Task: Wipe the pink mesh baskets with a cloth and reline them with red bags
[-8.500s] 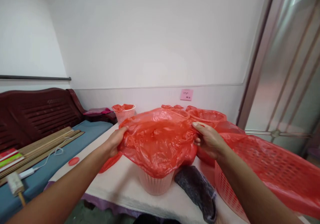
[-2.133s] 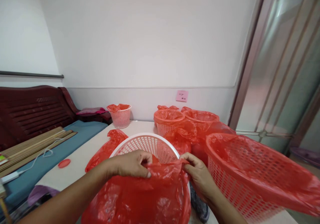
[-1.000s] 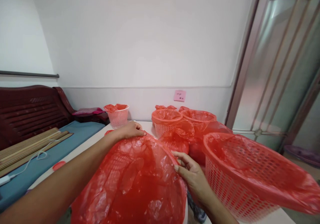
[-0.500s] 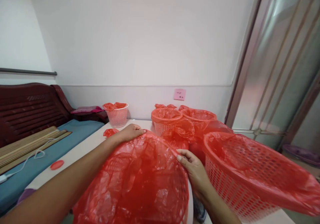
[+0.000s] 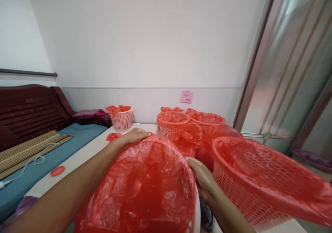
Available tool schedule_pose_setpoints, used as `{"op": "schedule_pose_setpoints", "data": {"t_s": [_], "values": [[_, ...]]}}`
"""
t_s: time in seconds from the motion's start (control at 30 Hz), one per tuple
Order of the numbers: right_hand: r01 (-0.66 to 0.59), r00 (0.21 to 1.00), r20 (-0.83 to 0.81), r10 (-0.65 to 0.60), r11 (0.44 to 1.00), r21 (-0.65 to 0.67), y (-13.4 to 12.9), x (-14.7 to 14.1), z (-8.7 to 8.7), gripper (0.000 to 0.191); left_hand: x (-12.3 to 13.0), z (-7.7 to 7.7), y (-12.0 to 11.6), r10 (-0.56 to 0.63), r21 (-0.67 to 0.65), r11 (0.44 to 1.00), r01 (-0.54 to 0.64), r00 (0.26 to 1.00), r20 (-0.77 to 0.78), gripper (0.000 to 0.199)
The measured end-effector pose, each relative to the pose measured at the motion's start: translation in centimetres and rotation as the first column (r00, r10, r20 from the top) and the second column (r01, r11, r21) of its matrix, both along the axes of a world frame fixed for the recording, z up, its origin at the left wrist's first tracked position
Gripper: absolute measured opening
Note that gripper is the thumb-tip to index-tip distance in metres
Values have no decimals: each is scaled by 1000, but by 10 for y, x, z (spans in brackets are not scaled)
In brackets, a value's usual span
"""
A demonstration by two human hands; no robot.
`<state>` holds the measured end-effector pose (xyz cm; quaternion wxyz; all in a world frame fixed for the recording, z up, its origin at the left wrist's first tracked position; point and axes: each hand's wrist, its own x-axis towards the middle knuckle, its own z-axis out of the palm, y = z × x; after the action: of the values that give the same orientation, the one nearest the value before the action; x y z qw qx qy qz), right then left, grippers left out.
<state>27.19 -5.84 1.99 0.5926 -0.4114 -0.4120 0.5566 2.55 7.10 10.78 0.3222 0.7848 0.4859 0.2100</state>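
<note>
The left hand lies palm down on the far rim of the near basket, its fingers curled over the red bag that is stretched across the opening. The right hand is at the right side of the same rim, fingers pressed together and flat against the plastic; whether they pinch the film I cannot tell, since the bag hides their tips. The bag covers the whole mouth and drapes down the near side, crumpled and glossy, so that almost nothing of the basket beneath shows.

Just to the right stands a large basket, also lined in red plastic, tilted toward the right with its liner trailing off the edge of the view. Beyond the hands, two more lined baskets stand side by side in the middle of the surface, with loose red plastic bunched between them and the near one. A small white basket with red plastic in it stands at the far left corner, well apart from the rest. A pink note is stuck to the wall behind. On the left, a dark wooden bench carries a blue mat, a bamboo roll and a white cable.
</note>
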Motion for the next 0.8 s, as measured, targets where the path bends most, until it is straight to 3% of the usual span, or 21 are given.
{"op": "schedule_pose_setpoints", "data": {"t_s": [0.1, 0.27, 0.43, 0.53, 0.63, 0.7, 0.8], "values": [[-67, 991, -119, 60, 996, -60, 1, -1, 4, 15, 3, 1, 2, 17, -17, 1000, -17, 1000, 8, 34], [-52, 990, -140, 34, 990, -131, -1, -3, 0, 12, 4, -7, 11, 123, -45, 991, -123, 992, -6, 31], [-34, 988, -154, 13, 991, -129, -2, 2, -10, 13, 0, -9, 16, 117, -75, 990, -119, 992, -36, 29], [152, 988, 28, -151, 986, -64, -1, 13, -9, 13, 0, -9, 13, 106, -107, 988, -110, 994, -41, 30], [315, 868, 348, -356, 934, 169, -2, 20, 0, 24, 4, -10, 10, 119, -137, 983, -123, 992, -36, 28], [259, 749, 549, -372, 926, 274, -5, 20, 5, 29, 8, -10, 11, 135, -152, 979, -137, 991, -26, 27], [135, 610, 731, -306, 949, 285, -7, 16, 2, 23, 9, -8, 15, 159, -174, 972, -156, 987, 4, 27]]}}
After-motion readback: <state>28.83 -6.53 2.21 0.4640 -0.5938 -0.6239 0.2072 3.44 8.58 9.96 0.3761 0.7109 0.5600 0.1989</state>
